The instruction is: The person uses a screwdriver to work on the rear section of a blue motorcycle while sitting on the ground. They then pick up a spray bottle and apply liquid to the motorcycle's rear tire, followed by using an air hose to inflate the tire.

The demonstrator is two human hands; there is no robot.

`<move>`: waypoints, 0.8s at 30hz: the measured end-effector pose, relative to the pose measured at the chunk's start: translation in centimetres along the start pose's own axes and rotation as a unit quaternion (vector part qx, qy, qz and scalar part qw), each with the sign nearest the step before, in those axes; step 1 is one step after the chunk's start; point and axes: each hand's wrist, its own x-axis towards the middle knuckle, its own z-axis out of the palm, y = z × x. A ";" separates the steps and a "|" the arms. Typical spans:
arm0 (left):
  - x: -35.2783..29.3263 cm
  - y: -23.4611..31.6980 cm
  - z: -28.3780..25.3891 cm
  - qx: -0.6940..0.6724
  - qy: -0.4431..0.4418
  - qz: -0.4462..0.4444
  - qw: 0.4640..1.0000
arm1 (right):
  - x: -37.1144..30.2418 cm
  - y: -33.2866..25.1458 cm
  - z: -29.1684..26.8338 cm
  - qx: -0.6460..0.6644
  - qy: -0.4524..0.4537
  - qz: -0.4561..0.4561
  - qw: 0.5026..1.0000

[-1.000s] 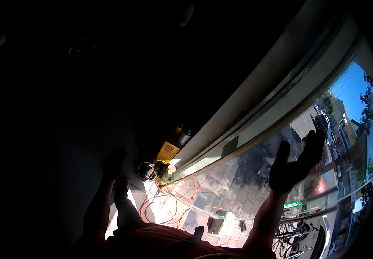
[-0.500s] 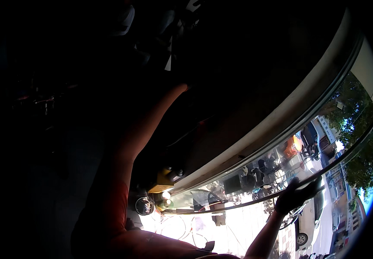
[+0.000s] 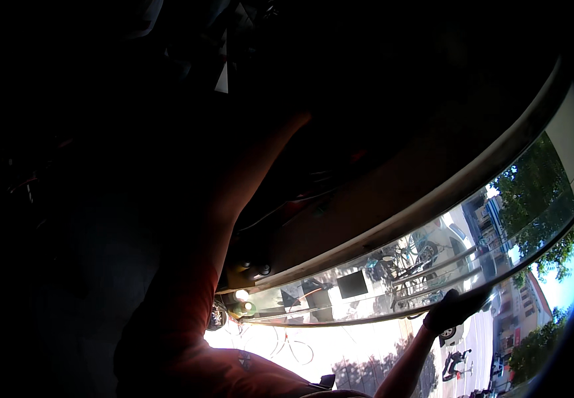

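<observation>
In a dark glove, my right hand is closed on the thin outer edge of a framed glass panel, which looks like a door or window leaf. The panel curves across the right half of the view, with a street showing in its glass. My left arm, in a red sleeve, stretches forward and up into deep shadow. It is bare to about the wrist; beyond that the left hand is lost in the dark, so its fingers and anything it holds are hidden.
Bright paving lies outside, with a parked scooter, trees and buildings beyond. A yellow object and round lamps sit at the panel's near end. Most of the left side is too dark to read.
The view has shifted, so the glass panel shows narrower and the street in it has changed. My left arm now reaches a little farther right. The right hand stays on the panel's edge.
</observation>
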 end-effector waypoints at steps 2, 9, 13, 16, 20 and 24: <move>-1.0 -1.2 0.5 0.116 0.050 0.050 0.991 | 0.0 0.8 0.1 0.021 0.002 0.001 1.000; -14.2 2.1 0.9 0.144 0.131 0.111 0.975 | 1.7 -2.9 -1.1 -0.054 0.010 -0.039 0.998; -30.9 4.7 -0.1 0.098 0.125 0.026 0.987 | 1.7 -4.5 -0.2 -0.012 0.021 -0.049 0.998; -43.3 6.6 2.2 0.061 0.098 -0.083 0.990 | 2.0 -4.1 -0.7 -0.001 0.030 -0.040 0.999; -53.3 6.8 1.6 0.044 0.087 -0.207 0.973 | 2.0 -3.6 0.7 -0.023 0.039 -0.051 0.998; -49.8 2.6 -2.5 0.020 0.059 -0.218 0.974 | 2.6 -3.5 -0.1 -0.106 0.007 -0.052 0.993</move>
